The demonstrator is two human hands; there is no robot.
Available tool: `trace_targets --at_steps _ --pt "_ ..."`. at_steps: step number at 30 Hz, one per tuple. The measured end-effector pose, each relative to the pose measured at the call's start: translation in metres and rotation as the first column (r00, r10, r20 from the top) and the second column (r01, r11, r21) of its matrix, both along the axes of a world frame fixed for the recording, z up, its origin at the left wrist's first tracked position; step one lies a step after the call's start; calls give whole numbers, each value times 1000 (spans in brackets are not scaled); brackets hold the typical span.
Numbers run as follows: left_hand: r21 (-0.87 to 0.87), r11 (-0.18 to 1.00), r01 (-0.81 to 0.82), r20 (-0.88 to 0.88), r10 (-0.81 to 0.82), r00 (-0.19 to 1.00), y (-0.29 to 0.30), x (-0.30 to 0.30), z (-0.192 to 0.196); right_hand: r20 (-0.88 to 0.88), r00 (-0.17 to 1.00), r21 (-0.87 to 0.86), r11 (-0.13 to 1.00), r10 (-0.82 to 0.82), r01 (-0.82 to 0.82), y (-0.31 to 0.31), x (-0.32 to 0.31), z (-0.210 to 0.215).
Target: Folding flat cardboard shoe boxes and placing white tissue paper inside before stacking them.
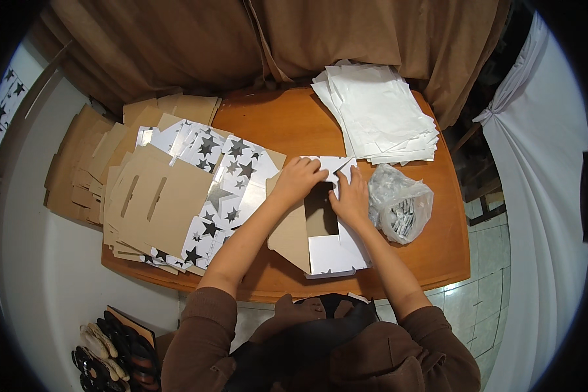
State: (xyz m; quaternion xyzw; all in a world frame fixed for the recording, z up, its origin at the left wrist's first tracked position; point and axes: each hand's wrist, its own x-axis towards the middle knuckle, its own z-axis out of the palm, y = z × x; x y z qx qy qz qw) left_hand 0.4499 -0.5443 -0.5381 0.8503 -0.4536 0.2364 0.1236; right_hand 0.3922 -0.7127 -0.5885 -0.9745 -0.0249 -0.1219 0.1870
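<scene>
A cardboard box [333,253] is sitting near-right on the table [274,124], seeming light, stiff, best held by its walls. The left hand [300,179] and right hand [351,199] are touching its far end, fingers half-curled; whether they're pinching, I cannot tell.

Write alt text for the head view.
A person's left hand and right hand touch the far end of an open white cardboard box on a brown wooden table, between star-printed cardboard sheets and a translucent plastic bag.

Wooden table [274,121]: flat cartons [166,219] left, part-folded box [336,255] by near edge, paper sheets [382,111], plastic bag [415,195] right
</scene>
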Motion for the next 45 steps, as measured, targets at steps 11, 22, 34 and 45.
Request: trace_targets --at_steps 11,22,34,45 --pt "272 960 -65 -166 114 979 3 -10 -12 30 999 120 992 -31 27 4 0 -6" --pt "287 935 -208 -9 220 976 -3 -18 -20 5 1000 70 998 8 -8 8 -2 8" --pt "268 950 -159 76 143 987 -4 -19 -18 27 999 124 992 27 -30 4 2 5" --pt "253 958 -136 124 107 986 -1 -16 -17 68 968 341 906 241 -249 -21 4 -3"
